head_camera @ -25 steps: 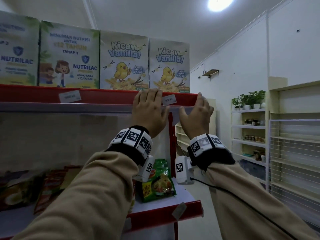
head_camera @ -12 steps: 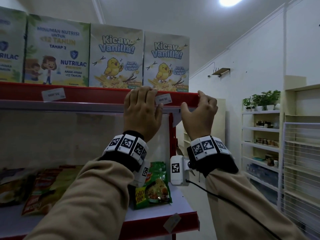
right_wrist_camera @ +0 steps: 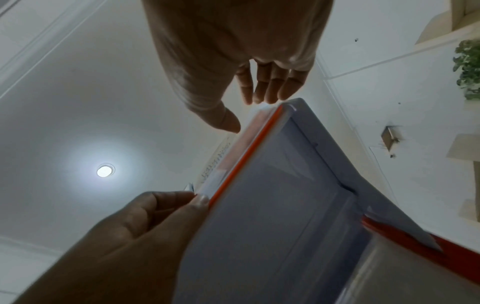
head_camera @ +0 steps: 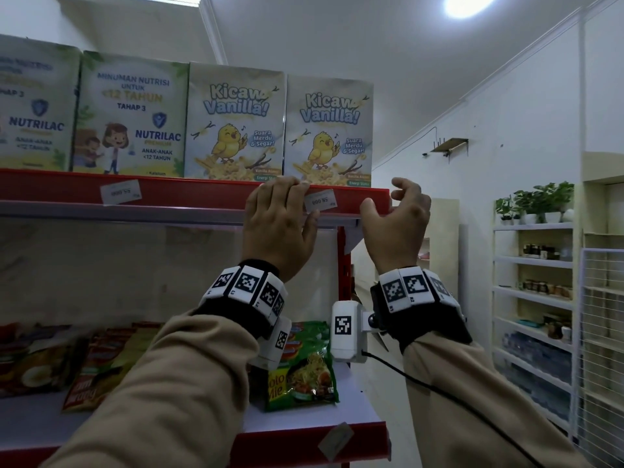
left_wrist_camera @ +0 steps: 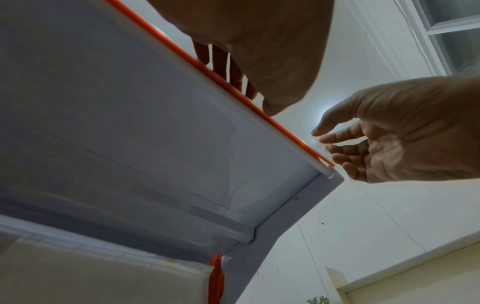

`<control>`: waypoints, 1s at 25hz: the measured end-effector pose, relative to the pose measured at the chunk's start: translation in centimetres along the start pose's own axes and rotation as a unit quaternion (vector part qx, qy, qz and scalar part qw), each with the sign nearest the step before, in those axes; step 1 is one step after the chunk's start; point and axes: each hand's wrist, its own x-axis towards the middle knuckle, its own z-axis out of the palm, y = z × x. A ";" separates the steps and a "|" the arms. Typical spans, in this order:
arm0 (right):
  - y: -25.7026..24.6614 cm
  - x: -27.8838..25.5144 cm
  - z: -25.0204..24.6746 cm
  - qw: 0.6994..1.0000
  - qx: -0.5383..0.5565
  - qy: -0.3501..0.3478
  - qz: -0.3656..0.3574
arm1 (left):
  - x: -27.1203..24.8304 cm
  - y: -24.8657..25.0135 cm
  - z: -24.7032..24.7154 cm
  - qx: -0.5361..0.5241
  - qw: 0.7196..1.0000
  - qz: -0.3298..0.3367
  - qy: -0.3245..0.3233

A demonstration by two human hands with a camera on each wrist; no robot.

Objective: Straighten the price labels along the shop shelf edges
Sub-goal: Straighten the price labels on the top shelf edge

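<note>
Left hand [head_camera: 277, 228] lies flat-fingered against the red shelf edge [head_camera: 202, 194], touching the upside-down price label [head_camera: 320, 201]. Right hand [head_camera: 398, 214] hovers loosely open; best slide gently, keeping the label level.

The left hand [head_camera: 278, 228] lay flat on the top shelf edge [head_camera: 202, 194], fingertips at its upper lip, just left of a label [head_camera: 319, 201]. The right hand [head_camera: 398, 217] hung just right of that label, at the shelf's end corner, fingers apart from the edge. A second label [head_camera: 120, 192] sat on the same edge well left of the left hand. Boxes [head_camera: 236, 123] stood on the shelf behind both hands. Below the wrists, noodle packs [head_camera: 304, 369] lay on the lower shelf [head_camera: 354, 413], with a tilted third label [head_camera: 336, 440] on its edge.
</note>
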 end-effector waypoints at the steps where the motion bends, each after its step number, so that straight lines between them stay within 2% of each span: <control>1: -0.2 0.3 0.0 0.999 -0.036 -0.016 -0.006 | 0.2 -0.3 -0.3 0.005 1.000 0.010 -0.008; 5: -0.9 1.4 0.0 0.969 -0.235 -0.062 -0.045 | 1.1 -1.6 -1.5 0.021 0.998 0.055 -0.031; 8: -1.5 1.6 0.6 0.946 -0.283 -0.090 -0.127 | 1.4 -1.9 -2.1 0.029 0.997 0.065 -0.029; 11: -2.3 1.5 1.5 0.926 -0.271 -0.142 -0.222 | 1.9 -2.1 -2.8 0.031 0.996 0.068 -0.048; 13: -2.7 1.8 1.8 0.922 -0.226 -0.183 -0.256 | 2.6 -2.4 -3.3 0.044 0.994 0.067 -0.074; 18: -3.0 2.4 1.5 0.911 -0.161 -0.231 -0.302 | 4.1 -3.5 -4.2 0.051 0.990 0.057 -0.115; 22: -4.2 2.6 1.7 0.886 -0.178 -0.265 -0.337 | 4.4 -3.5 -4.0 0.057 0.986 0.061 -0.142; 25: -4.8 2.8 1.6 0.879 -0.191 -0.290 -0.327 | 4.2 -3.6 -4.0 0.042 0.987 0.070 -0.139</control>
